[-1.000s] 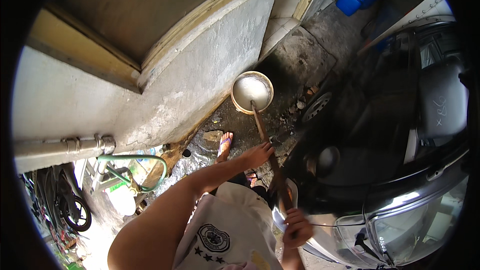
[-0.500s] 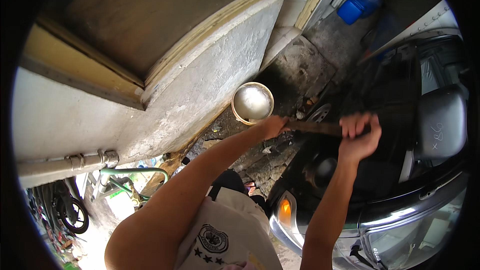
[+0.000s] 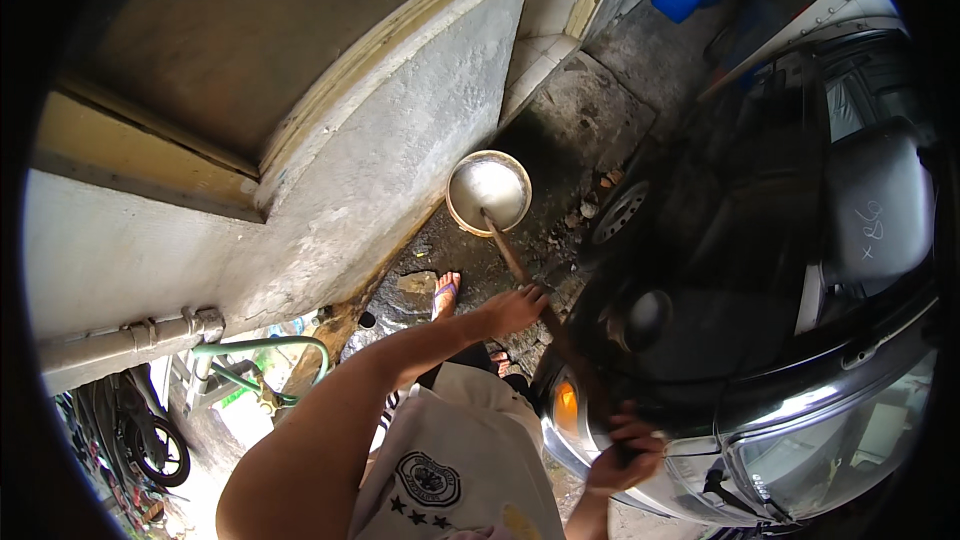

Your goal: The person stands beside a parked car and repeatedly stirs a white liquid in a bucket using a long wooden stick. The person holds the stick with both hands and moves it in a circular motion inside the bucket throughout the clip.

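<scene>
Long wooden pole (image 3: 515, 265), brownish and thin, slants from the bucket (image 3: 488, 190) on the wet ground back toward the person. Its far end dips into the pale, cloudy liquid (head hidden). Left hand (image 3: 512, 308) curled around mid-shaft. Right hand (image 3: 622, 455) fisted on the near end, beside the dark car (image 3: 800, 270). Bucket sits by the wall (image 3: 380, 160).

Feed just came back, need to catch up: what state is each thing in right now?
Left hand: gripping the wooden handle mid-shaft.
Right hand: gripping the handle's near end.
Wooden handle: slanted, far end dipped in the bucket.
Bucket: upright, holding water.
Green hose: looped beside the wall pipe.
Car: parked, wet.
</scene>
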Available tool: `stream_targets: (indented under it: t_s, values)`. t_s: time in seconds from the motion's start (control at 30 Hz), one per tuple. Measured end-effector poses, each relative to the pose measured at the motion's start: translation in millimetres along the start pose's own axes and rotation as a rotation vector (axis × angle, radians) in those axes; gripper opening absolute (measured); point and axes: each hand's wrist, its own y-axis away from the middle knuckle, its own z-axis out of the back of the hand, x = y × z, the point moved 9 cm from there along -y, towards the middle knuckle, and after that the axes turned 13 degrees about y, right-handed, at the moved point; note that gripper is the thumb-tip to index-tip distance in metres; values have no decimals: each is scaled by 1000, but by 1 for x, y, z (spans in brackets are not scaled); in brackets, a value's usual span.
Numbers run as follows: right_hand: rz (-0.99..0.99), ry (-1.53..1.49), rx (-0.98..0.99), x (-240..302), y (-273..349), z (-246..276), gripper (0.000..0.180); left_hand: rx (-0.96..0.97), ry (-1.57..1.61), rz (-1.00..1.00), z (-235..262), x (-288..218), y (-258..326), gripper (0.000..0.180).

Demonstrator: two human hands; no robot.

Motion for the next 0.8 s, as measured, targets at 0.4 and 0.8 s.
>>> stream_targets:
  t_s: [0.4,0.8]
  values:
    - [316,188,245,102,-218,-234,15,-518,240,367,152,60,-69,31]
    - [245,450,84,-16,85,-7,31,-27,74,214,-57,32,36,42]
